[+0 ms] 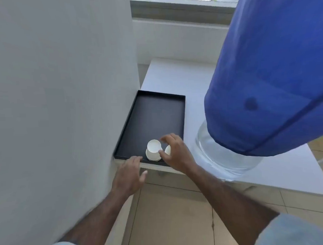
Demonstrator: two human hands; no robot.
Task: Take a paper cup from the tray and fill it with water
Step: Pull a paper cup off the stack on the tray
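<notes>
Head view: right hand [176, 153] fingers spread open around a paper cup [153, 150] at the tray [151, 111]'s near edge; left hand [130, 171] open just beside the tray.

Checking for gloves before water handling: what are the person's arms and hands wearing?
Both hands, left hand and right hand, are bare, no gloves, rings or watch visible. Forearms are uncovered; light blue short sleeves show at the frame's bottom corners.
</notes>
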